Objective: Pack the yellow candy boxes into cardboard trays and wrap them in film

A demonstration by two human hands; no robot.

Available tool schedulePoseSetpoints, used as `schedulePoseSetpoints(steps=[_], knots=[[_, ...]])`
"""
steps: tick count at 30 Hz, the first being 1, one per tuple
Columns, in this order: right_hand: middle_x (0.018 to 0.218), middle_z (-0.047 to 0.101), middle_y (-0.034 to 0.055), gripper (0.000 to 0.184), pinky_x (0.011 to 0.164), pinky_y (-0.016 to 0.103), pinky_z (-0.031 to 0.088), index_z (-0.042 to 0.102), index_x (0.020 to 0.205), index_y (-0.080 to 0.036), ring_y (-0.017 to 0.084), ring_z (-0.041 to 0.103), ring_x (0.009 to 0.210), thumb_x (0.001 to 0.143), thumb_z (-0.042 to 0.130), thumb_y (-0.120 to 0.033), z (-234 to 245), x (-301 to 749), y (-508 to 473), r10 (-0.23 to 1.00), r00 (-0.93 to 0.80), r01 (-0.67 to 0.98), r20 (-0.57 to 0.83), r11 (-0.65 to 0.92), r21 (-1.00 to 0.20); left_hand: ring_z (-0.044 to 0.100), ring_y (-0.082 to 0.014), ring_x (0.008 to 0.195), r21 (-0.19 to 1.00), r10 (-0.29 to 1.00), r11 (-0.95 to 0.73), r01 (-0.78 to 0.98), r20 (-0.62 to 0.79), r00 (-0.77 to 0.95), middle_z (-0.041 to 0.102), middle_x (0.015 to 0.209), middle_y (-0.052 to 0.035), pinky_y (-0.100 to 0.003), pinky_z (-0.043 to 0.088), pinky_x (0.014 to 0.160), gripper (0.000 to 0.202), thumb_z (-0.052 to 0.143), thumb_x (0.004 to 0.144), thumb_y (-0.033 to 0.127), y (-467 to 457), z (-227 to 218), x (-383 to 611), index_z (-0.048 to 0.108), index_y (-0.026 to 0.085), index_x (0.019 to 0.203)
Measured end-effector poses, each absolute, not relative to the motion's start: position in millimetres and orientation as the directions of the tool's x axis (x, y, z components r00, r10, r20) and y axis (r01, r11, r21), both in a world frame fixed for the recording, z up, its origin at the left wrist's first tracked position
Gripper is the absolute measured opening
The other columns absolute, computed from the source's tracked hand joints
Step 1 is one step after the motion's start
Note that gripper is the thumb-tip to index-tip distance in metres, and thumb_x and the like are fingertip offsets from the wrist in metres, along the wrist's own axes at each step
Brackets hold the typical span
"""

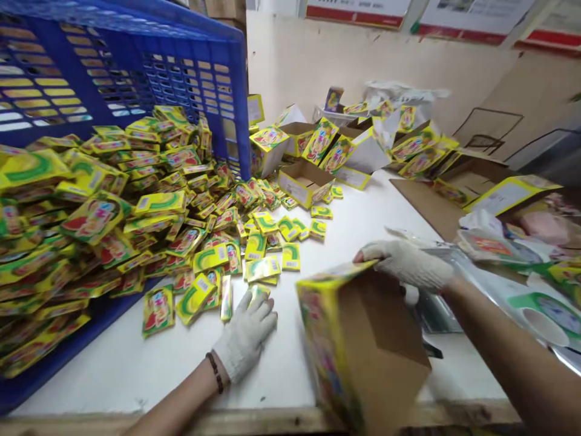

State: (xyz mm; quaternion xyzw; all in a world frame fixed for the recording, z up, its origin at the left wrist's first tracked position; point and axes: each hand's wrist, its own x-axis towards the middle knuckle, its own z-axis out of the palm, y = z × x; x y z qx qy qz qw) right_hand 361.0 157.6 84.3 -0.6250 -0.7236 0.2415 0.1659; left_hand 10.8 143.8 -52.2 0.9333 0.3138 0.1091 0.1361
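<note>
Head cam shot looking down over a white worktable (136,378). The left hand (245,336), in a white knit glove, is lying relaxed on the table with the fingers spread, not clenching anything, and its fingertips (256,298) are on or right by a small yellow packet (258,292) at the edge of the pile. There's a dark beaded bracelet (215,372) on that wrist. The right hand (406,264), in the same kind of glove, is hooked over the top edge of a yellow printed cardboard carton (358,345) and grasping it. The carton sits tilted near the front of the table, a bit blurry, with its brown inside showing. A big heap of yellow-and-green packets (113,212) covers the left half of the table, banked up against a tilted blue plastic crate (136,72). Further back there's a jumble of open yellow cartons (304,181) piled near a beige wall (318,54) with posters (358,12) along the top. Over on the right, a flattened cardboard sheet (426,206) and some shiny plastic wrap (436,309) sit right beside the right hand.
</note>
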Motion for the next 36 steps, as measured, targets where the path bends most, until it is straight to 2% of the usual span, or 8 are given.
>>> schedulePoseSetpoints(steps=[5,9,14,18,24,28,31,36], knots=[[0.109,0.071,0.0054,0.048,0.096,0.032,0.048,0.074,0.103,-0.022,0.018,0.064,0.103,0.073,0.041,-0.004,70,288,191,0.775,-0.63,0.713,-0.056,0.548,-0.437,0.057,-0.0213,0.12,0.631,0.803,-0.592,0.501,0.404,0.439,0.067,0.111,-0.0098,-0.038,0.047,0.104,0.027,0.043,0.093,0.018,128,-49,-10,0.066,0.02,0.107],[0.145,0.05,0.0087,0.072,0.103,0.035,0.044,0.04,0.147,-0.022,0.022,0.056,0.122,0.078,0.057,-0.019,48,258,188,0.93,-0.366,0.827,-0.034,0.308,-0.47,0.056,-0.0216,0.124,0.811,0.926,-0.372,0.452,0.287,0.246,0.062,0.131,-0.0084,-0.037,0.048,0.106,0.037,0.046,0.096,0.03,100,-42,-17,0.056,0.021,0.13],[0.121,0.068,0.0149,0.041,0.089,0.036,0.049,0.06,0.127,-0.017,0.028,0.065,0.107,0.088,0.052,-0.028,29,266,169,0.843,-0.196,0.978,-0.502,0.131,-0.163,0.061,-0.017,0.117,0.661,0.756,-0.62,0.423,0.359,0.547,0.065,0.128,-0.0052,-0.029,0.05,0.1,0.038,0.05,0.094,0.026,63,-39,-15,0.054,0.025,0.132],[0.117,0.07,0.0132,0.033,0.086,0.034,0.048,0.064,0.118,-0.019,0.027,0.066,0.106,0.091,0.046,-0.024,20,266,160,0.841,-0.192,0.977,-0.506,0.213,-0.017,0.063,-0.0197,0.099,0.516,0.816,-0.577,0.633,0.401,0.417,0.068,0.102,-0.0077,-0.032,0.053,0.086,0.02,0.051,0.09,0.021,70,-34,-12,0.061,0.02,0.108],[0.11,0.071,0.0129,0.027,0.081,0.038,0.051,0.066,0.11,-0.021,0.029,0.067,0.099,0.088,0.054,-0.031,12,235,153,0.885,-0.267,0.963,-0.382,0.23,-0.142,0.056,-0.0319,0.095,0.119,0.96,-0.281,0.952,0.012,0.281,0.059,0.104,-0.0128,-0.045,0.046,0.078,0.04,0.062,0.081,0.036,118,-20,7,0.057,0.015,0.116],[0.129,0.063,0.014,0.057,0.098,0.046,0.048,0.057,0.129,-0.02,0.031,0.06,0.116,0.077,0.068,-0.037,15,233,146,0.959,-0.282,0.884,-0.032,0.247,-0.398,0.056,-0.0304,0.099,0.142,0.963,-0.267,0.953,-0.002,0.27,0.059,0.11,-0.0136,-0.043,0.045,0.081,0.036,0.053,0.086,0.03,128,-29,8,0.055,0.016,0.119],[0.129,0.062,0.0138,0.047,0.104,0.046,0.045,0.058,0.127,-0.018,0.028,0.058,0.12,0.084,0.057,-0.033,19,242,136,0.965,-0.137,0.801,0.223,0.24,-0.548,0.056,-0.0288,0.101,0.147,0.96,-0.281,0.948,0.056,0.275,0.06,0.108,-0.0127,-0.041,0.045,0.084,0.034,0.05,0.087,0.028,123,-38,-7,0.056,0.016,0.119],[0.111,0.069,0.0093,0.03,0.093,0.039,0.051,0.064,0.11,-0.022,0.024,0.065,0.1,0.086,0.054,-0.036,44,269,93,0.947,0.085,0.75,0.309,0.143,-0.646,0.058,-0.0255,0.087,0.149,0.907,-0.41,0.9,0.174,0.384,0.06,0.096,-0.012,-0.04,0.048,0.076,0.027,0.048,0.088,0.022,104,-34,-31,0.06,0.015,0.111]])
